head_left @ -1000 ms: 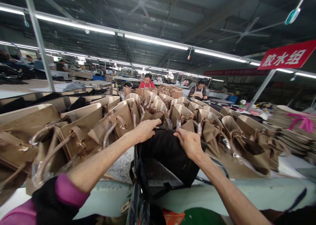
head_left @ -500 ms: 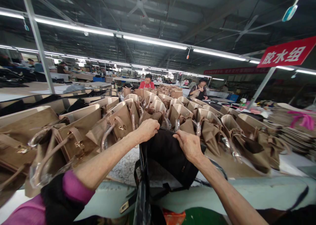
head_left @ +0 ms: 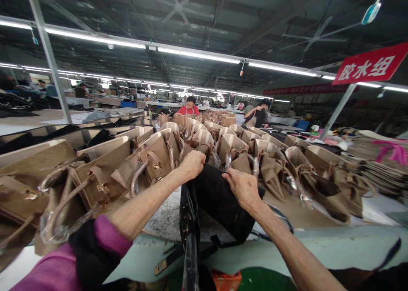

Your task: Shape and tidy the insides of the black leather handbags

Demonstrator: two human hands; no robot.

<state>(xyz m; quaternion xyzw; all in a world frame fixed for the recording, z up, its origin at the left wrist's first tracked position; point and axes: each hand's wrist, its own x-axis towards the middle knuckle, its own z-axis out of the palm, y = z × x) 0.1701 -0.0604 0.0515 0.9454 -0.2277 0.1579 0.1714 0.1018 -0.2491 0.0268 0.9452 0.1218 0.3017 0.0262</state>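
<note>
Both hands [head_left: 193,165] [head_left: 244,189] grip black bag's [head_left: 218,197] upper edge, apparently.

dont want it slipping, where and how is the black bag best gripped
Probably pinch the black bag by its top edge, from above: that edge is raised and stretches between the left hand and right hand, with the body hanging below. The glossy strap dangles, so it looks like a poorer hold.
</note>
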